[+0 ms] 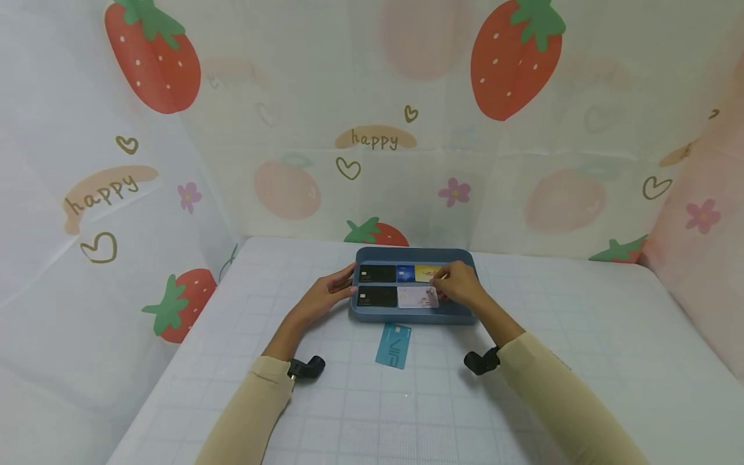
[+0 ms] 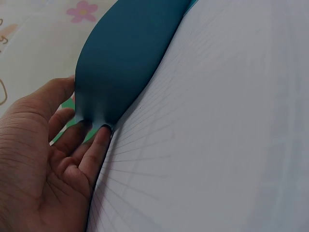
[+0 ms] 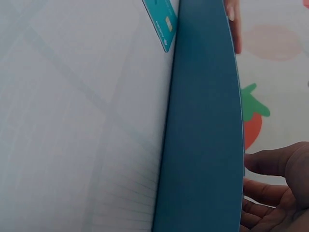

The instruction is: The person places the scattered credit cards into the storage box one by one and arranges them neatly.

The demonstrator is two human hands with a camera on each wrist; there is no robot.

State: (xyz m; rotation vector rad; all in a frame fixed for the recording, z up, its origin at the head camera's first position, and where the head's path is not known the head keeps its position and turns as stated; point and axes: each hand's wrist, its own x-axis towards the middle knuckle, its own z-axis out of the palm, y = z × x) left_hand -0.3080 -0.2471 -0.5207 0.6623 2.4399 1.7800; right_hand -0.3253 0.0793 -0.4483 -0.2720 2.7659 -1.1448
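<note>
A shallow blue tray (image 1: 414,318) stands on the table with cards in two rows. In its back row lie a black VIP card (image 1: 376,274), a blue card (image 1: 405,274) and a yellow card (image 1: 425,273) that overlaps the blue one. Another black VIP card (image 1: 376,296) and a pale floral card (image 1: 417,298) fill part of the front row. My left hand (image 1: 324,294) holds the tray's left end, thumb near the rim and fingers low on the wall. Over the right part, my right hand (image 1: 462,284) pinches the yellow card's right side; in the right wrist view its fingertips are hidden behind the tray wall.
A teal VIP card (image 1: 393,346) lies on the white table (image 1: 325,413), just in front of the tray. Behind the table hangs a strawberry-patterned curtain (image 1: 372,187), which also closes off both sides.
</note>
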